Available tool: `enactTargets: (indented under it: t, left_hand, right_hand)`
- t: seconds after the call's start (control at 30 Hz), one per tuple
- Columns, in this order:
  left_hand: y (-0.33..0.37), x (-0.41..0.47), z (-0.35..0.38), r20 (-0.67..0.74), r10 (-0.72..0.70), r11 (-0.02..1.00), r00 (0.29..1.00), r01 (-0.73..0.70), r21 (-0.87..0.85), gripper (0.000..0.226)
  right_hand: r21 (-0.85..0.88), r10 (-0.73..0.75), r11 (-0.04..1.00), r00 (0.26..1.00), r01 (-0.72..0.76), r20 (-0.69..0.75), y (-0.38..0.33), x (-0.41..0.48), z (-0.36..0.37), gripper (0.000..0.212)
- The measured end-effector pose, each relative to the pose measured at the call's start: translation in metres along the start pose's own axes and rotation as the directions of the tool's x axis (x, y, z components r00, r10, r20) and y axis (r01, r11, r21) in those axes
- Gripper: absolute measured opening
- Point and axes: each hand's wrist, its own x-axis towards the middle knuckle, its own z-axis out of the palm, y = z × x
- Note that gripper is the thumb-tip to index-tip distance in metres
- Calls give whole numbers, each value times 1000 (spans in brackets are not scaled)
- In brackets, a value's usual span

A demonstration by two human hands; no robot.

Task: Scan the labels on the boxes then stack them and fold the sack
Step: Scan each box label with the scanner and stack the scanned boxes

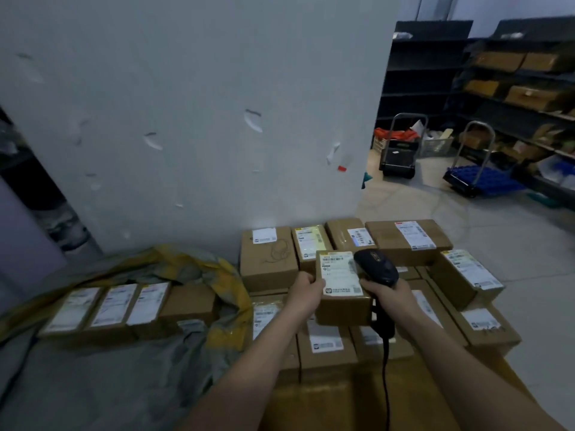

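Above the pile of stacked boxes [407, 241] by the wall [186, 119], left hand [306, 290] holds a small box [342, 303], fingers [315, 283] curled round its left edge, white label [340, 273] facing up. Right hand [387, 292] grips the black scanner [376, 265] by its handle, fingers closed round it; scanner head just beside the label. Yellow-grey sack [199, 306] lies to the left on the floor [497, 219], a row of boxes [115, 309] on it.

I count one sack [124, 368], with four loose boxes [130, 309] in a row on it. One held box [342, 293], one scanner [378, 269]. The back row [345, 241] of the pile [326, 340] has four boxes; the rest of that pile I cannot count exactly. Farther off, two trolleys: one dark trolley [399, 169] and one blue-loaded trolley [479, 180].
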Motion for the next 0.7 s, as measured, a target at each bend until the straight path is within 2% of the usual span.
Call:
enactTargets:
  t: [0.13,0.27,0.33,0.43,0.7]
  left_hand:
    - [0,-15,-52,-88,32,999,996,-33,-15,19]
    - [-3,-25,-88,-217,27,999,976,-30,-14,29]
    - [-4,-29,-102,-268,17,1000,963,-21,-13,26]
    - [-4,-37,-120,-320,23,1000,947,-26,-4,20]
    - [-14,-64,-192,-425,39,998,904,-56,-29,32]
  right_hand:
    - [-6,-35,999,998,35,54,-6,-6,53,26]
    - [-32,-62,997,985,68,164,-11,-6,92,26]
    - [-78,-77,992,971,97,227,-14,-3,105,26]
    - [-120,-91,984,955,129,283,-21,0,123,19]
    - [-103,-111,981,917,162,384,-44,-11,188,22]
